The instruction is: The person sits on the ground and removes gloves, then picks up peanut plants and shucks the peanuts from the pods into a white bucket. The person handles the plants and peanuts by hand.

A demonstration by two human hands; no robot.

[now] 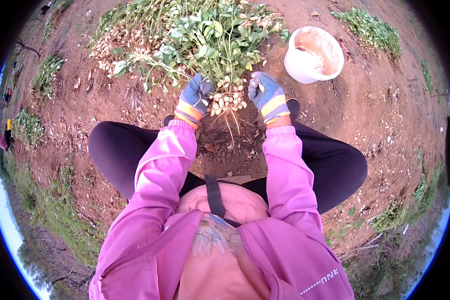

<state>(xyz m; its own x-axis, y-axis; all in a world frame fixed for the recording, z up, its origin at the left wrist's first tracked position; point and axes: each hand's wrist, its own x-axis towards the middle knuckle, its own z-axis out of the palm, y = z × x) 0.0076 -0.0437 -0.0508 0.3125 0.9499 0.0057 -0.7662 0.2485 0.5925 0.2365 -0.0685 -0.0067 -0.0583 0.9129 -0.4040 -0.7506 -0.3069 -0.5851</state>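
My left hand (197, 95), in a blue-grey coated work glove with an orange and yellow cuff, is curled around a thin peanut stem, with pale bits poking out by its fingers. Just right of it, a cluster of peanut pods (227, 102) hangs at the root end of an uprooted peanut plant (213, 45), its thin roots pointing toward me. My right hand (265, 92), gloved alike, is apart from the cluster on its other side. Between its thumb and bent fingers shows a small pale peanut pod (261, 87).
A heap of peanut plants (146, 22) with many attached pods (125, 45) lies ahead. To its right stands a white plastic bucket (307, 71), dirty inside. More plant piles (371, 30) dot the reddish soil (360, 101). My crossed legs (330, 161) flank the work spot.
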